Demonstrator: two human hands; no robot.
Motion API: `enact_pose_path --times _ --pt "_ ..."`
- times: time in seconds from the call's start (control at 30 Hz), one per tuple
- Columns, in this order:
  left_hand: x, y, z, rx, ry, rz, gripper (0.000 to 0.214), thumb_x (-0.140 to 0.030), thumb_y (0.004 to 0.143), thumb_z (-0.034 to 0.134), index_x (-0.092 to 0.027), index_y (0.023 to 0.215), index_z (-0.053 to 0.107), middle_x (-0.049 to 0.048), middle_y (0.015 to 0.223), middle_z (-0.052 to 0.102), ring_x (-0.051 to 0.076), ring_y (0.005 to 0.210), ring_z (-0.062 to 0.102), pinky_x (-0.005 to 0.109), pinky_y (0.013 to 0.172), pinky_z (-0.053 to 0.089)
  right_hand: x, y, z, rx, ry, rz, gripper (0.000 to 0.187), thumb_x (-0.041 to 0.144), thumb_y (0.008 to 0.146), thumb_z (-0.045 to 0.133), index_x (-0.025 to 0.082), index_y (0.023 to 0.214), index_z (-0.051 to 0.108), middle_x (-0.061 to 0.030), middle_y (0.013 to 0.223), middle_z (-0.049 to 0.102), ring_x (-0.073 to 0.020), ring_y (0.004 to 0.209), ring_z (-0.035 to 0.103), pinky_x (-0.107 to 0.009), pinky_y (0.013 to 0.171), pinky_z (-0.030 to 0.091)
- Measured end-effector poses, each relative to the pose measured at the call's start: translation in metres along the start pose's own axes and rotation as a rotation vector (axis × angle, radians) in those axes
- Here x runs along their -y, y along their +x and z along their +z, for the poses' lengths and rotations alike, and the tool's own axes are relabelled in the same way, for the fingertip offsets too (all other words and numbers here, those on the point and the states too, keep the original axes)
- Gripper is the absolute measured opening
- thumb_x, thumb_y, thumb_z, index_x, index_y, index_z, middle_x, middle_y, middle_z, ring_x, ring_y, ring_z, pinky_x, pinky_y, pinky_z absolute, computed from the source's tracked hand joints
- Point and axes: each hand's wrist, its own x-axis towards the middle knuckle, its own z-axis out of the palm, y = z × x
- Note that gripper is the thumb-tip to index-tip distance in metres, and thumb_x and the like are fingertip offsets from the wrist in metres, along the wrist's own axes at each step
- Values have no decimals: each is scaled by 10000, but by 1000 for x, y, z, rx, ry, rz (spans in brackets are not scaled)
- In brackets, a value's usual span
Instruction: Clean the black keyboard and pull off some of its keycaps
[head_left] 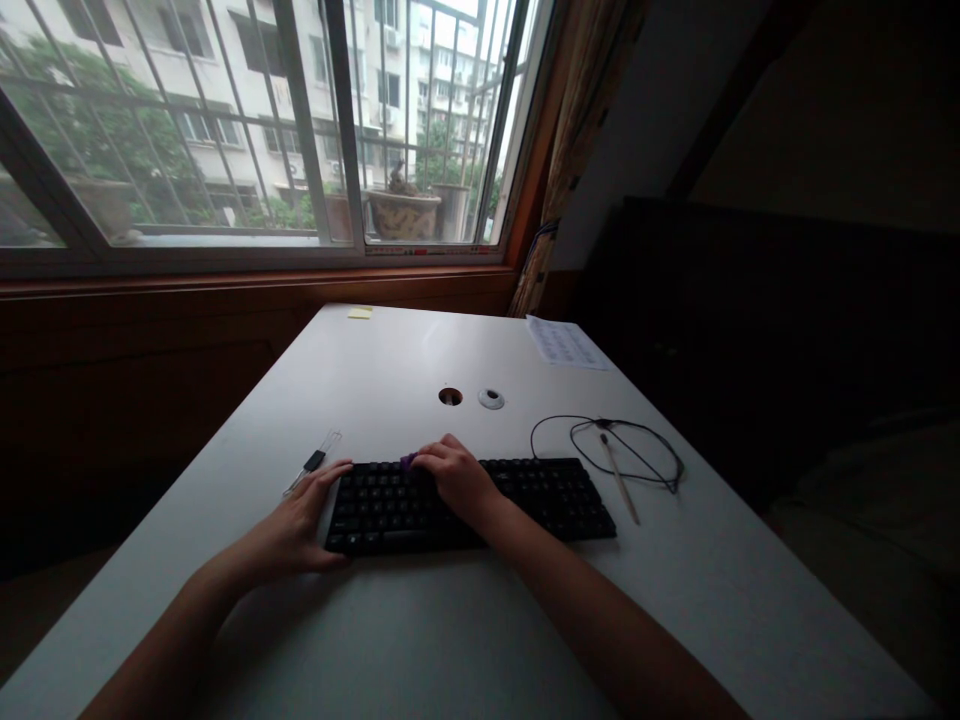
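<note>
Daylight enters only through the far window (247, 120), which is bright and washed out. The bench (420, 350) catches a soft sheen; the room to the right sinks into near black. Window bars bow at the edges.

Count: 1 black full-size keyboard (540, 495), 1 small purple object (408, 460), 1 wire-loop tool with black handle (313, 462), 1 thin wooden stick (619, 479), 1 black looped cable (604, 425), 1 printed paper sheet (566, 343), 1 yellow sticky note (360, 313), 1 round desktop hole (450, 397), 1 round grey hole cap (491, 399), 1 white table (420, 620). Hands: 2, left hand (300, 520) and right hand (454, 475).
</note>
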Motion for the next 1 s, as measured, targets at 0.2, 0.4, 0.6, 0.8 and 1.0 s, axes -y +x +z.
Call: enact_pose_path --times 0.2,0.4,0.6,0.8,1.0 --pt "0 1 -1 11 15 4 1148 -373 732 871 -354 1625 150 184 1647 344 463 1476 409 688 1178 391 -26 -49 -41 -65 -68 77 363 -31 932 591 233 1084 789 -48 1132 793 -225 991 601 -368 897 571" --pt "3 0 1 12 17 6 1123 -371 741 871 -350 1623 175 175 1658 328 447 1484 397 665 1185 398 -62 -100 -89 -75 -223 154 432 -65 873 539 229 1065 791 -58 1122 796 -241 1003 622 -396 901 584" --pt "2 0 -1 11 32 17 1118 -364 748 863 -362 1622 167 175 1647 343 464 1473 409 678 1171 410 -98 -144 -126 -82 -352 208 479 -75 813 487 198 1053 799 -86 1107 796 -255 1005 647 -424 924 576" --pt "3 0 -1 24 25 20 1110 -369 762 861 -351 1619 155 185 1663 313 462 1494 380 692 1185 387 -109 -161 -147 -253 -380 284 381 33 893 508 219 1057 797 -91 1072 789 -272 1003 678 -475 961 554" --pt "3 -1 0 13 31 17 1096 -373 768 859 -356 1628 180 164 1681 317 450 1509 378 676 1209 368 -64 -125 -123 -299 -241 225 325 98 973 537 244 1122 786 -83 1087 777 -259 1018 675 -455 947 572"
